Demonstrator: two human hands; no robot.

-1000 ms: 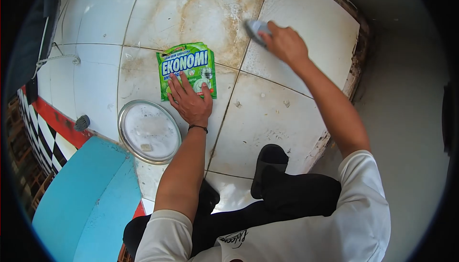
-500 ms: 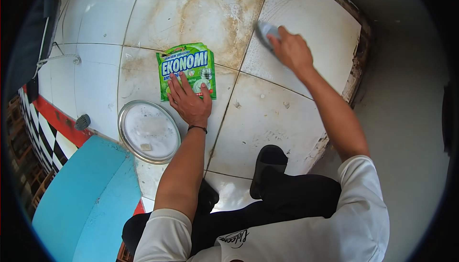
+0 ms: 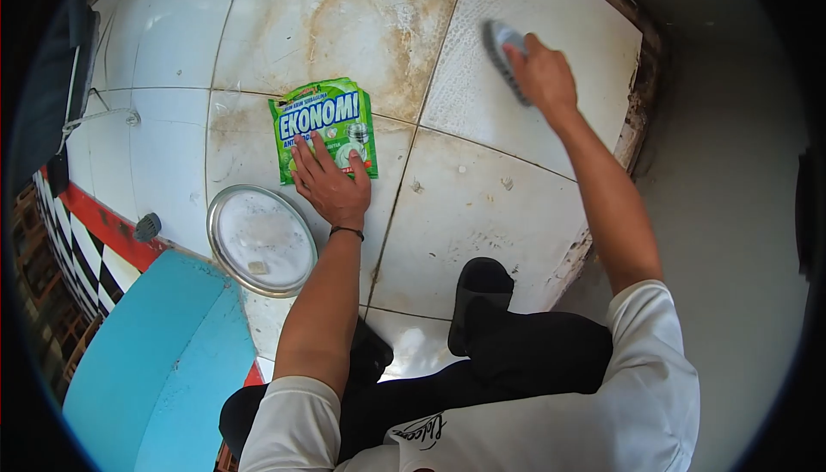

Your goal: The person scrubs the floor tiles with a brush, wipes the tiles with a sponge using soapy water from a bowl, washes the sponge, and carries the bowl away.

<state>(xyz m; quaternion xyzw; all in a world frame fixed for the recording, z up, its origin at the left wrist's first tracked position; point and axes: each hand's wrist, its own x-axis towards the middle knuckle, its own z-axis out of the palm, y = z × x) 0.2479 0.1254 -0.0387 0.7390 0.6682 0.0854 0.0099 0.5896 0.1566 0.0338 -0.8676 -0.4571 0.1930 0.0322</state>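
Observation:
My right hand point(image 3: 545, 76) is closed on a grey scrub brush point(image 3: 506, 50), its bristles against a wet, streaked white tile point(image 3: 551, 7) at the upper right. My left hand point(image 3: 334, 186) lies with fingers spread over the lower part of a green Ekonomi packet point(image 3: 323, 119), which rests flat on the tiles. Just left of that forearm is a round metal-rimmed tray point(image 3: 225, 252) with white foam and a small pale block point(image 3: 257, 267) in it.
Brown stains point(image 3: 331, 20) mark the upper tile. A teal curved ledge point(image 3: 146, 343) stands at lower left, near a grey drain-like piece point(image 3: 148, 228). A cord point(image 3: 99, 116) hangs at left. A grey wall point(image 3: 714, 214) borders the right.
My right hand and the brush have moved right and slightly up across the tile. My left hand stays on the packet, and the view has shifted a little.

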